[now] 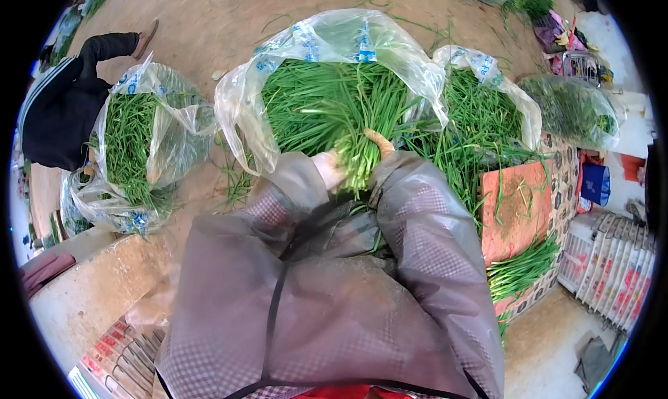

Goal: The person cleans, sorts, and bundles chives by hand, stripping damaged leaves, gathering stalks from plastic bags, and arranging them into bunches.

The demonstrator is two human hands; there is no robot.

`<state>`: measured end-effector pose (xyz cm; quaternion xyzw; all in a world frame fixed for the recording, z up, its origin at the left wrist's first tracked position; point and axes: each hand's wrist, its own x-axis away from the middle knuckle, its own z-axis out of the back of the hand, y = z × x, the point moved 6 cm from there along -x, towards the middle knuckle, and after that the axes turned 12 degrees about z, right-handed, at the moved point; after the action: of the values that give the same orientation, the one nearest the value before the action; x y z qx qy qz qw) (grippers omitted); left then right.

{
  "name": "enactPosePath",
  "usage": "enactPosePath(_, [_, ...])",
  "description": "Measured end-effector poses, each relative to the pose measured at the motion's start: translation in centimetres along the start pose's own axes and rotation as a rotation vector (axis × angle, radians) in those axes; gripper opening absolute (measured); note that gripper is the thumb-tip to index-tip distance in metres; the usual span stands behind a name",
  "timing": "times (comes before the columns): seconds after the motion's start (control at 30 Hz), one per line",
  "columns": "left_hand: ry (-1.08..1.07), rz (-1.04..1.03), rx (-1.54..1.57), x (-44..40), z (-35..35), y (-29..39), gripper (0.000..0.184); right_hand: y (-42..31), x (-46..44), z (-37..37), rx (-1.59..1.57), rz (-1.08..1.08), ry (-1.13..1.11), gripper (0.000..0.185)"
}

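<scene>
Between my two hands stands a bunch of garlic chives (358,155), its pale cut ends toward me and its long green leaves fanned away. My right hand (379,143) wraps round the bunch from the right, with only a finger or so showing past the sleeve. Against the bunch's left side is my left hand (327,169), pale and blurred, its fingers mostly hidden. Just beyond, a large clear plastic bag (243,96) lies open, full of loose garlic chives (299,96). Grey translucent sleeves cover both forearms.
More chive-filled bags stand at right (532,117) and left (198,131). A person (59,120) bends beside the left bag. To my right, an orange board (511,207) bears scattered leaves, with a chive bundle (525,270) at its near edge. White crates (605,270) stand far right.
</scene>
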<state>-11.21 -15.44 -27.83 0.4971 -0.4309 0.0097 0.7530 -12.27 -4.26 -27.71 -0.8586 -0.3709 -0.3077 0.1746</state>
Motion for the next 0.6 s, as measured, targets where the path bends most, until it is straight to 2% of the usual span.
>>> enactPosePath(0.07, [0.147,0.137,-0.431,1.7,-0.4,2.1,0.048,-0.1,-0.2,0.7,-0.016,0.005,0.060,0.035])
enactPosePath(0.1, [0.148,0.139,-0.430,1.8,-0.7,2.4,0.048,-0.1,-0.2,1.0,-0.036,0.013,0.119,0.034])
enactPosePath(0.17, [0.103,0.209,-0.513,1.9,-1.4,2.4,0.065,-0.3,0.0,1.1,-0.025,0.048,0.141,0.030])
enactPosePath(0.23, [0.115,0.241,-0.561,3.1,-1.0,4.2,0.069,-0.5,-0.3,2.0,-0.007,0.038,0.136,0.029])
enactPosePath(0.3, [0.083,0.099,-0.448,3.8,-0.8,5.0,0.076,-0.7,0.1,2.0,0.007,0.023,0.193,0.029])
enactPosePath(0.37, [-0.120,0.157,-0.507,2.9,0.8,3.2,0.085,-1.1,-0.4,2.1,-0.042,-0.030,0.081,0.032])
enactPosePath(0.4, [-0.198,0.034,-0.227,2.5,2.2,1.9,0.072,-1.0,-0.7,2.4,-0.106,-0.080,0.013,0.035])
enactPosePath(0.43, [-0.136,-0.072,-0.387,3.6,5.0,4.2,0.055,-1.1,-0.9,2.8,-0.108,-0.079,0.013,0.035])
enactPosePath(0.47, [-0.207,0.094,-0.027,3.3,7.2,3.6,0.038,-1.3,-1.2,2.9,-0.074,-0.026,-0.031,0.035])
enactPosePath(0.5, [-0.041,0.053,0.052,4.0,9.5,5.6,0.026,-1.6,-1.3,2.8,-0.040,0.026,-0.075,0.036])
enactPosePath(0.53, [0.142,-0.099,0.191,1.2,11.9,3.3,0.017,-1.7,-1.5,3.0,-0.054,0.052,-0.044,0.037])
enactPosePath(0.57, [0.397,-0.132,0.060,0.0,14.4,2.2,0.022,-1.6,-1.7,3.0,-0.054,0.051,-0.045,0.037])
enactPosePath(0.6, [0.516,-0.184,-0.115,0.3,14.8,3.2,0.028,-1.7,-1.9,3.2,-0.065,0.070,-0.046,0.037])
